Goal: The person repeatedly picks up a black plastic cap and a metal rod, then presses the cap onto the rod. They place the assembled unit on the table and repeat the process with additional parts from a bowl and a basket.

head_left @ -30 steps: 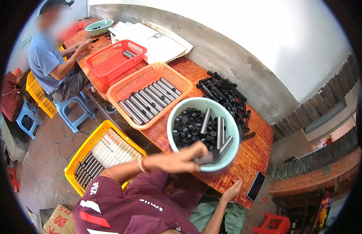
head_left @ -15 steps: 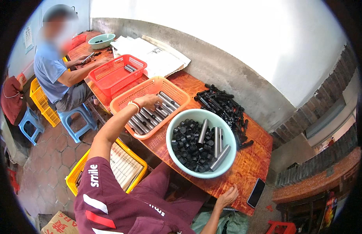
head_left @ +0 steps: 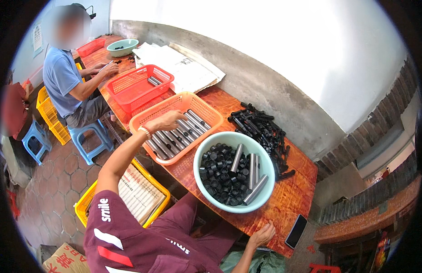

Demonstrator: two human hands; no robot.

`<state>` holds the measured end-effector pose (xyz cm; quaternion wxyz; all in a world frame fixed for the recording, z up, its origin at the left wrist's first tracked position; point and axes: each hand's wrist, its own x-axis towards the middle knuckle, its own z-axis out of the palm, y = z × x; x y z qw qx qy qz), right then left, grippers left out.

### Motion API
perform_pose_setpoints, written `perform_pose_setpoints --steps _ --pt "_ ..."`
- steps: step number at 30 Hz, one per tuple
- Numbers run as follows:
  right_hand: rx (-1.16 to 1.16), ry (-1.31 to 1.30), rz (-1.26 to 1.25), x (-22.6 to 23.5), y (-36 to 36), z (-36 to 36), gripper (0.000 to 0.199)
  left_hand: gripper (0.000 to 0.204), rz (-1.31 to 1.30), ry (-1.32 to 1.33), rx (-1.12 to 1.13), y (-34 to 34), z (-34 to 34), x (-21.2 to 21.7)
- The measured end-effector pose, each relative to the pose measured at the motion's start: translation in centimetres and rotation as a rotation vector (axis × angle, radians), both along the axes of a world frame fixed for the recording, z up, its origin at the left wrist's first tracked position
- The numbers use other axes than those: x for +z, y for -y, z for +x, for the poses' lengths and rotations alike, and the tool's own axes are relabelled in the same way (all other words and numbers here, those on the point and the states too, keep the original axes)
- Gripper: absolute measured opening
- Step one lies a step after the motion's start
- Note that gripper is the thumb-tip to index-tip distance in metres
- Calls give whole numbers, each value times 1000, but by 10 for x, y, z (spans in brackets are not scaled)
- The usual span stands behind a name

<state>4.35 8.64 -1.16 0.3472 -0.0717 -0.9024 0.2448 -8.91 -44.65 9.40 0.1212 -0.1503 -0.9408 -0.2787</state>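
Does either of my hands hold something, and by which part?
The left hand is over metal tubes in the orange basket; whether it grips one cannot be told. The right hand, at the table, appears empty.

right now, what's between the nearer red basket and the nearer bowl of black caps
The head view shows the orange plastic basket there, holding silver tubes, the left hand over it.

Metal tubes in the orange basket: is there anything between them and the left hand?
Nothing visible stands in the way: the left hand is over the metal tubes, inside the rim of the orange basket. Whether its fingertips touch a tube, I cannot tell.
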Motion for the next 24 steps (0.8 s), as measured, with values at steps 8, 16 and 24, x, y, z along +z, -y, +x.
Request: perform_pose_setpoints --steps 8,16,24 --pt "-40 50 5 15 5 4 32 13 693 -487 481 -58 144 -1" --pt "-32 37 23 1 0 -1 28 13 987 -23 505 -179 224 -96" --pt "-50 -7 56 1 -3 -1 23 31 142 605 -126 -208 245 -103"
